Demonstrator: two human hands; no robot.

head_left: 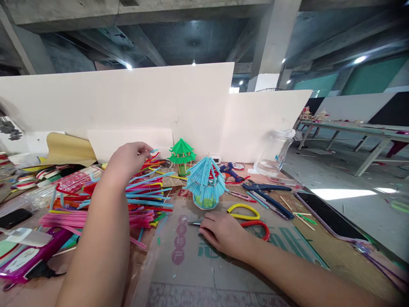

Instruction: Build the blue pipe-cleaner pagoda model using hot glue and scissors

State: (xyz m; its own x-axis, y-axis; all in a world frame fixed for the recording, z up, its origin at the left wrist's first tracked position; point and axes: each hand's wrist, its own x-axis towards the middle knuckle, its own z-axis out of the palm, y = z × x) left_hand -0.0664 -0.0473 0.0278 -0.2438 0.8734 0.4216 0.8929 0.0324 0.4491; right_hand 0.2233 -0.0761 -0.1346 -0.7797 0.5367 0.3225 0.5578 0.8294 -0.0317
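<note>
My left hand (130, 161) is raised above a pile of coloured pipe cleaners (148, 185), its fingers pinched together. A short light blue pipe cleaner piece (154, 151) shows at the fingertips. Low over the mat, my right hand (225, 234) is closed with fingers curled over the middle of the scissors (243, 206). Their blade tip pokes out to the left, and the yellow and red handles lie on the right. Just beyond this hand stands a light blue pavilion model (207, 181) with a pleated roof. Behind it is a smaller green pavilion model (182, 155).
Blue-handled pliers (271, 200), a glue gun (230, 172) and a clear plastic jug (273, 155) stand or lie to the right, with a phone (330, 215) near the table edge. A purple power strip (35, 256) lies at left. White boards (198, 106) rise behind.
</note>
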